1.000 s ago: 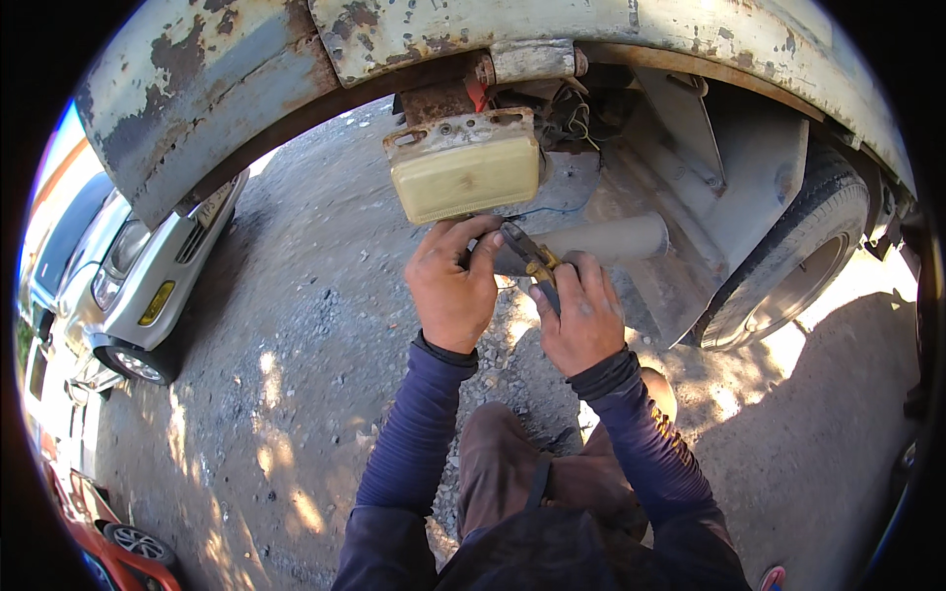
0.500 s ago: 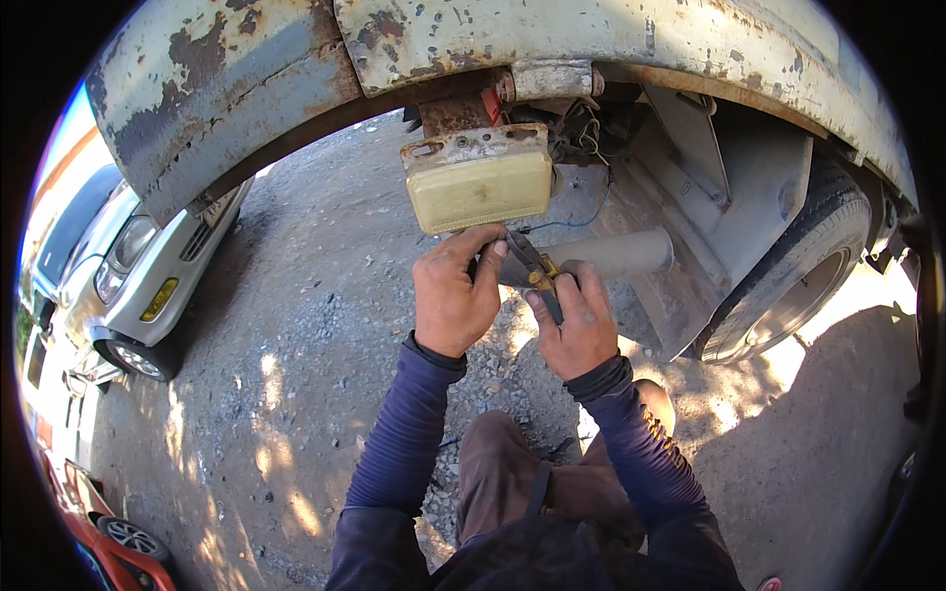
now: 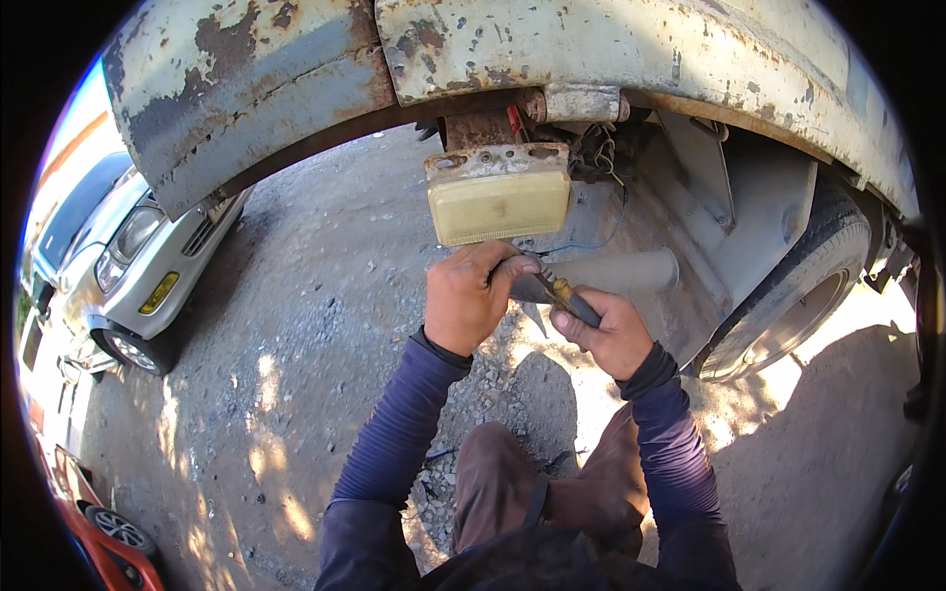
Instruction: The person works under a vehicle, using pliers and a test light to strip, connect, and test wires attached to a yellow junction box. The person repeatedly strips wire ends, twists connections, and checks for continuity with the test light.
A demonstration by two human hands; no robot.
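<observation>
My right hand [image 3: 613,333] is closed around the handles of pliers [image 3: 570,295] with yellow and black grips. The pliers slant up and left, their jaw end close to the fingertips of my left hand [image 3: 467,294]. That hand is closed in a pinch, and a thin blue wire [image 3: 589,245] runs into its fingertips from beneath the vehicle. The wire's end is hidden by my fingers. Just above my left hand hangs a yellowed rectangular lamp [image 3: 500,207] on a rusty bracket [image 3: 498,156].
A rusty, peeling vehicle body [image 3: 611,49] arches overhead. To the right are loose wires [image 3: 608,158], a grey pipe [image 3: 631,271] and a tire [image 3: 788,295]. A silver car [image 3: 148,256] and a red car [image 3: 108,552] stand at left on gravelly ground [image 3: 296,325].
The pliers have turned and their handles now look closer together. My right hand has moved right and slightly down, while my left hand stays pinched below the lamp. The whole view has shifted slightly.
</observation>
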